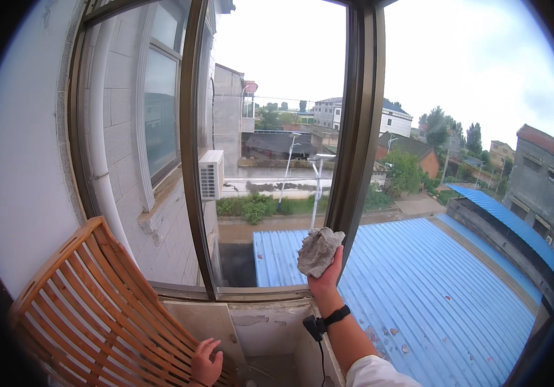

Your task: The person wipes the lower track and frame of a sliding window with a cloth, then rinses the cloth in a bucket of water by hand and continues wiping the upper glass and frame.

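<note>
My right hand [327, 278] holds a crumpled grey cloth or rag-like lump [319, 252] up against the window frame [360, 145], at the upright between two panes. A black band with a cabled device is on that wrist. Low in the picture, my left hand [206, 363] is beside the lower right edge of a slatted wooden chair [112, 309], its fingers apart and nothing seen in them. Whether it touches the slats I cannot tell.
A loose board [204, 321] leans below the sill [277, 292]. A black cable [324, 360] hangs from the wrist device. Outside lie a blue corrugated roof [427, 271] with debris, an air-conditioner unit [211, 175] and a white pipe [100, 145].
</note>
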A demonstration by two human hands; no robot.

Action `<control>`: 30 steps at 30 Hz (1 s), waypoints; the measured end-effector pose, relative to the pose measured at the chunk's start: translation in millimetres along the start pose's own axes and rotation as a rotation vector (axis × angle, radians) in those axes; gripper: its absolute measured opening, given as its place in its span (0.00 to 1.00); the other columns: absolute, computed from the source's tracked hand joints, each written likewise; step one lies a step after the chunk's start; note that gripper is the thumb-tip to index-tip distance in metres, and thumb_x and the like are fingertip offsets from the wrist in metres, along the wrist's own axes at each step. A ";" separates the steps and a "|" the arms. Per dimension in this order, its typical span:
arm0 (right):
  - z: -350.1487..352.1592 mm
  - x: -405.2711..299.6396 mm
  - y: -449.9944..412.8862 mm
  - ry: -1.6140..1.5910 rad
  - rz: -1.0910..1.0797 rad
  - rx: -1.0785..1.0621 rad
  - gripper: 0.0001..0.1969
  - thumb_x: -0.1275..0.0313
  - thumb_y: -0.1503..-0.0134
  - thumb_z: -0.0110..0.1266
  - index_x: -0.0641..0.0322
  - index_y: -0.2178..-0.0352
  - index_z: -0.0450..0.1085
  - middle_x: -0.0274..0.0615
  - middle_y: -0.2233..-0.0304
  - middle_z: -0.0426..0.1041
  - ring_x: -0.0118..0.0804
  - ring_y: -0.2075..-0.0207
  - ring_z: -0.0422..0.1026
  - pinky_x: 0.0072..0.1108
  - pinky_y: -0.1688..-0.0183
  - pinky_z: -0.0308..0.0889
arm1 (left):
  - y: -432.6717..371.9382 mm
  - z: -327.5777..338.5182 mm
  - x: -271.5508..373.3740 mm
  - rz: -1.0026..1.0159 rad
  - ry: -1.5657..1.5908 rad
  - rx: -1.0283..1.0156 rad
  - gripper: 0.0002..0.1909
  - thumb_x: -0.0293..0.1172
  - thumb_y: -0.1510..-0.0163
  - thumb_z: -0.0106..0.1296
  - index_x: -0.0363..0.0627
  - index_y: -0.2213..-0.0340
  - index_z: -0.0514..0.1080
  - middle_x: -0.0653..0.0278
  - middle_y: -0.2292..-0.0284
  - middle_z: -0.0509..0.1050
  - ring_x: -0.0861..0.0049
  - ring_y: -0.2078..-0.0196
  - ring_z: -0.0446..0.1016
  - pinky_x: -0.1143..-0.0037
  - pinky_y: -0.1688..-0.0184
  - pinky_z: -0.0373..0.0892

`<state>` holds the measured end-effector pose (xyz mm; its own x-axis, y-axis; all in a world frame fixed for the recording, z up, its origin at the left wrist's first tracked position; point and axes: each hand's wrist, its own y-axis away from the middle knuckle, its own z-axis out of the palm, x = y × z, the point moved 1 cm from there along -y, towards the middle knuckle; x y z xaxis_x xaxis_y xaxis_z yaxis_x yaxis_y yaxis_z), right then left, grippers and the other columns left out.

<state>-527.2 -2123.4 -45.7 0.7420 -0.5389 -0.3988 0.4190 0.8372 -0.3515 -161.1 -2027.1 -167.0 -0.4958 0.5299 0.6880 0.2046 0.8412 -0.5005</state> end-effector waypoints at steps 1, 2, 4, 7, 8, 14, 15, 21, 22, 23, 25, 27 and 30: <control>13.6 -12.8 -31.9 0.039 -0.081 -0.015 0.28 0.46 0.40 0.34 0.52 0.49 0.64 0.38 0.51 0.69 0.42 0.51 0.67 0.33 0.49 0.62 | -7.0 4.0 -27.5 0.073 -0.006 0.048 0.15 0.33 0.47 0.51 0.37 0.59 0.71 0.52 0.58 0.71 0.60 0.57 0.71 0.69 0.57 0.69; 28.1 -22.7 -62.1 0.050 -0.201 0.014 0.27 0.47 0.39 0.34 0.52 0.49 0.64 0.36 0.51 0.69 0.40 0.51 0.67 0.31 0.48 0.62 | -12.6 8.4 -54.3 0.031 0.031 0.078 0.14 0.30 0.47 0.50 0.38 0.59 0.72 0.53 0.59 0.72 0.60 0.59 0.71 0.69 0.58 0.69; 64.7 -39.4 -112.2 0.081 -0.439 0.007 0.24 0.51 0.37 0.35 0.53 0.48 0.62 0.33 0.51 0.68 0.34 0.50 0.67 0.27 0.48 0.62 | -21.6 13.7 -93.3 -0.067 0.066 0.122 0.13 0.28 0.48 0.49 0.39 0.60 0.72 0.54 0.61 0.72 0.60 0.61 0.72 0.70 0.60 0.70; 108.5 -70.1 -183.7 0.163 -0.682 -0.073 0.24 0.50 0.38 0.37 0.54 0.49 0.62 0.32 0.51 0.67 0.34 0.51 0.66 0.27 0.48 0.61 | -45.0 20.6 -129.3 -0.244 0.082 0.091 0.13 0.33 0.46 0.48 0.41 0.60 0.73 0.55 0.63 0.73 0.61 0.63 0.72 0.70 0.61 0.70; 117.4 -79.3 -211.0 0.199 -0.773 -0.102 0.25 0.51 0.38 0.38 0.55 0.48 0.61 0.34 0.51 0.66 0.33 0.51 0.65 0.26 0.47 0.59 | -48.9 18.0 -138.8 -0.296 0.089 0.089 0.13 0.33 0.45 0.48 0.41 0.60 0.73 0.55 0.63 0.73 0.61 0.63 0.72 0.70 0.61 0.70; 260.5 -107.5 -294.8 0.600 -1.257 0.035 0.36 0.51 0.38 0.40 0.72 0.41 0.47 0.52 0.43 0.56 0.42 0.43 0.59 0.27 0.42 0.52 | -82.1 16.5 -178.3 -0.409 0.105 0.152 0.13 0.33 0.45 0.48 0.42 0.60 0.73 0.55 0.63 0.73 0.61 0.63 0.72 0.70 0.60 0.70; 294.7 -93.1 -292.5 0.591 -1.235 0.060 0.38 0.51 0.39 0.40 0.73 0.39 0.42 0.57 0.42 0.53 0.46 0.42 0.56 0.28 0.40 0.50 | -82.5 14.6 -184.4 -0.434 0.097 0.171 0.13 0.33 0.45 0.48 0.42 0.60 0.73 0.55 0.63 0.73 0.61 0.63 0.72 0.70 0.60 0.70; 441.4 -94.0 -359.9 0.970 -1.741 -0.149 0.35 0.54 0.41 0.44 0.72 0.42 0.49 0.60 0.43 0.54 0.56 0.42 0.56 0.35 0.41 0.53 | -90.3 20.5 -200.2 -0.499 0.094 0.226 0.13 0.33 0.45 0.48 0.42 0.60 0.73 0.55 0.63 0.74 0.62 0.63 0.72 0.70 0.60 0.70; 466.7 -80.0 -360.7 1.027 -1.739 -0.106 0.37 0.52 0.42 0.44 0.72 0.42 0.47 0.61 0.43 0.54 0.58 0.42 0.55 0.36 0.40 0.52 | -89.4 19.4 -202.4 -0.516 0.092 0.241 0.13 0.33 0.45 0.48 0.42 0.60 0.73 0.55 0.63 0.74 0.62 0.63 0.72 0.70 0.60 0.70; 489.5 -67.6 -365.6 1.083 -1.741 -0.100 0.38 0.51 0.42 0.42 0.72 0.41 0.47 0.61 0.42 0.52 0.57 0.40 0.53 0.37 0.39 0.50 | -89.0 19.5 -203.1 -0.527 0.088 0.249 0.13 0.33 0.45 0.48 0.42 0.60 0.73 0.55 0.63 0.74 0.62 0.63 0.72 0.70 0.60 0.70; 526.3 -47.3 -393.2 1.245 -1.717 -0.090 0.38 0.50 0.43 0.41 0.72 0.41 0.47 0.61 0.40 0.49 0.55 0.38 0.48 0.37 0.37 0.45 | -90.3 21.0 -206.2 -0.548 0.081 0.261 0.13 0.33 0.45 0.48 0.42 0.60 0.73 0.55 0.64 0.74 0.62 0.63 0.72 0.70 0.60 0.70; 555.9 -7.0 -400.9 1.397 -1.643 -0.143 0.39 0.50 0.44 0.41 0.70 0.41 0.46 0.60 0.40 0.49 0.54 0.37 0.48 0.37 0.37 0.44 | -92.6 19.7 -210.5 -0.563 0.078 0.272 0.13 0.34 0.45 0.48 0.42 0.60 0.73 0.55 0.64 0.74 0.62 0.63 0.73 0.70 0.60 0.70; 574.0 59.1 -425.7 1.589 -1.759 -0.144 0.33 0.56 0.43 0.40 0.73 0.44 0.50 0.59 0.40 0.50 0.56 0.37 0.46 0.40 0.37 0.41 | -99.8 18.6 -218.5 -0.574 0.067 0.278 0.13 0.34 0.45 0.48 0.43 0.60 0.73 0.55 0.64 0.74 0.62 0.63 0.73 0.70 0.60 0.70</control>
<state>-361.4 -2457.9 566.5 -0.9767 -0.1408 0.1618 -0.1172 -0.2813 -0.9524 -88.8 -2228.8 -277.2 -0.4059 0.0161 0.9138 -0.3092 0.9385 -0.1539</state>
